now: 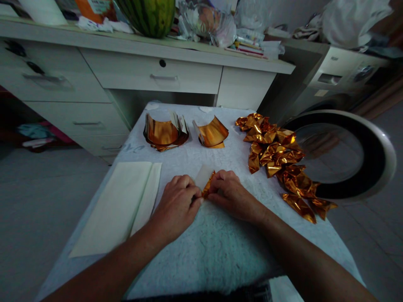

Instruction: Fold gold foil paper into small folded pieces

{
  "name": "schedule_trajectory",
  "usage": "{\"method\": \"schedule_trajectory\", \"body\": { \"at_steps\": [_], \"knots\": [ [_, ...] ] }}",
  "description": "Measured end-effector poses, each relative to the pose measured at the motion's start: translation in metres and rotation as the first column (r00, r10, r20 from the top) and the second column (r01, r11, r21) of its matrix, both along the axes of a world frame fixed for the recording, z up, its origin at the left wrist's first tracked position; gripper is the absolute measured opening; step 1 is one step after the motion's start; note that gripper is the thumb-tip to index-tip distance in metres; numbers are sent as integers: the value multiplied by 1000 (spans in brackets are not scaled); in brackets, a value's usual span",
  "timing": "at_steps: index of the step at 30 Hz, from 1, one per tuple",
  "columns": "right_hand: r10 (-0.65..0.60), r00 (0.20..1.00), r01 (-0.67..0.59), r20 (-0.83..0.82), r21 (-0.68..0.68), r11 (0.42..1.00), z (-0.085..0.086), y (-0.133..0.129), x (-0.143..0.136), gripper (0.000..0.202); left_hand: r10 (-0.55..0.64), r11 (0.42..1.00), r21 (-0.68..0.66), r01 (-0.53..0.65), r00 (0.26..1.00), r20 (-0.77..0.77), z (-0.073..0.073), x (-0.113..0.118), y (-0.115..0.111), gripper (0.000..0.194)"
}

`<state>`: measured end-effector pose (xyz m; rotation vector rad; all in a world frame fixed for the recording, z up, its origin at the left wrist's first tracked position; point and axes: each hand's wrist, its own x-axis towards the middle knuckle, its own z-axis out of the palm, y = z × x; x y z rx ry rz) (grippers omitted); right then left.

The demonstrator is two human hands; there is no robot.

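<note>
At the middle of the cloth-covered table, my left hand (pixel 181 204) and my right hand (pixel 231 193) pinch a small gold foil piece (pixel 207 184) between them. A translucent white sheet (pixel 203 174) shows just behind it. Curved gold sheets stand in a larger stack (pixel 163 132) at the back left and a smaller one (pixel 213 132) beside it. Folded gold foil pieces (pixel 277 151) lie in a heap along the right side. To the left of my left hand is a flat stack of pale paper (pixel 110 205).
Behind the table is a white cabinet (pixel 151 75) with drawers; a watermelon (pixel 146 16), a glass bowl (pixel 201 21) and plastic bags stand on top. A washing machine (pixel 340 71) is at the right, its round door (pixel 385 155) open beside the table edge.
</note>
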<state>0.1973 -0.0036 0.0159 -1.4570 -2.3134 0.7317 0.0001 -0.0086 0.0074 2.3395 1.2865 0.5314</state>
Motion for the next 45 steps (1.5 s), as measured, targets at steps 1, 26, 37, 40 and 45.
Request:
{"method": "schedule_trajectory", "body": {
  "at_steps": [1, 26, 37, 40, 45],
  "knots": [
    [-8, 1000, 8, 7, 0, 1000, -1, 0, -1, 8, 10, 1000, 5, -10, 1000, -5, 0, 0, 0, 9],
    [-162, 986, 160, 24, 77, 984, -12, -2, -15, 16, 103, 990, 107, -88, 985, -135, -1, 8, -5, 14],
    [-196, 981, 194, 2, 128, 973, -19, -3, -16, 16, 129, 990, 88, -113, 968, -215, 0, 11, -7, 17],
    [-201, 979, 199, 7, 133, 971, -20, -3, -16, 16, 143, 988, 90, -124, 959, -243, 0, 13, -8, 18],
    [-210, 978, 208, 5, 130, 970, -20, -3, -16, 16, 169, 985, 66, -159, 966, -198, -3, 12, -9, 7]
  ]
}}
